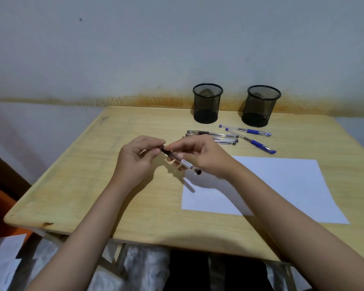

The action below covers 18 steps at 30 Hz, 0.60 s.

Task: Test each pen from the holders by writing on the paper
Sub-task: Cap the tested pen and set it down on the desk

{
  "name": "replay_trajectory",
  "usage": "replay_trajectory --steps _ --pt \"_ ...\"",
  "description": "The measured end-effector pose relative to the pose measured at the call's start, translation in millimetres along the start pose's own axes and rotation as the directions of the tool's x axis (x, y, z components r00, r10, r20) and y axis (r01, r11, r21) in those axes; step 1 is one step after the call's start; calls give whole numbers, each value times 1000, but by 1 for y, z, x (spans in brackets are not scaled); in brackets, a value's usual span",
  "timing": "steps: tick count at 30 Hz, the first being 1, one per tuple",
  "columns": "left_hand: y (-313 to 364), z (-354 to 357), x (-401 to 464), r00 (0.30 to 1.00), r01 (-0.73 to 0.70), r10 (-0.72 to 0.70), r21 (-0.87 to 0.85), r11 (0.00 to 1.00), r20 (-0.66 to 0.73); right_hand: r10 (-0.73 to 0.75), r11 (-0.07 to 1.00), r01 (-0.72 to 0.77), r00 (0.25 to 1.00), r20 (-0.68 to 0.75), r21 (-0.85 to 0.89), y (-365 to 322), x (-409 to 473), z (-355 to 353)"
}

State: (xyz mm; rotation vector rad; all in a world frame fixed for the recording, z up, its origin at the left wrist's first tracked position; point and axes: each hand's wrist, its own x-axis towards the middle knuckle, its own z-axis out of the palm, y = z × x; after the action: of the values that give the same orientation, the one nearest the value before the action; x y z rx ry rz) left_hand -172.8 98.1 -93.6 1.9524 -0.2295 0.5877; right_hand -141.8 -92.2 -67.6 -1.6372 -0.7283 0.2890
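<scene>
Gripping a clear-barrelled pen with a dark brown cap and end plug [182, 161] above the pale wooden worktop [93, 185], both hands meet at its capped end: the left hand [135, 159] pinches the cap tip with curled fingers, while the right hand [206, 157] holds the barrel, just left of the white paper sheet [282, 185]. Two black mesh pen holders [207, 102] stand at the back, with several clear pens [216, 137] and two blue-grip pens [254, 139] lying before them.
</scene>
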Motion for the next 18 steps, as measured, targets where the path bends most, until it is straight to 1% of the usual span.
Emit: replay_trajectory --steps 2,5,7,9,10,11,13,14,15,16,18 --pt "1 -6 6 1000 20 -20 -7 1000 -5 114 986 -111 993 -18 125 -2 3 2" --pt "0 -16 9 995 94 -94 -22 995 17 195 968 -171 973 -121 186 -1 11 16" --pt "-5 -29 8 985 167 -169 61 984 28 269 955 -237 945 -184 180 -3 18 29" --pt "-13 -48 5 975 198 -214 206 958 56 334 938 -294 910 -246 183 -4 26 41" --pt "-19 -59 4 971 183 -221 311 932 90 354 933 -316 894 -276 174 -3 30 46" --pt "-26 -70 3 963 157 -235 436 886 131 367 929 -333 881 -298 160 -2 35 51" --pt "-41 -89 1 927 104 -314 666 738 203 387 922 -361 864 -321 141 1 44 63" --pt "-46 -94 -2 905 90 -365 742 665 218 399 917 -375 856 -330 136 3 48 70" --pt "-51 -97 -5 887 89 -407 783 615 219 411 911 -391 846 -341 129 5 51 77" --pt "-54 -98 -8 880 94 -424 798 595 213 417 908 -404 839 -350 113 6 53 83" --pt "-58 -96 -12 894 92 -403 798 596 197 403 909 -412 839 -366 57 12 58 93"
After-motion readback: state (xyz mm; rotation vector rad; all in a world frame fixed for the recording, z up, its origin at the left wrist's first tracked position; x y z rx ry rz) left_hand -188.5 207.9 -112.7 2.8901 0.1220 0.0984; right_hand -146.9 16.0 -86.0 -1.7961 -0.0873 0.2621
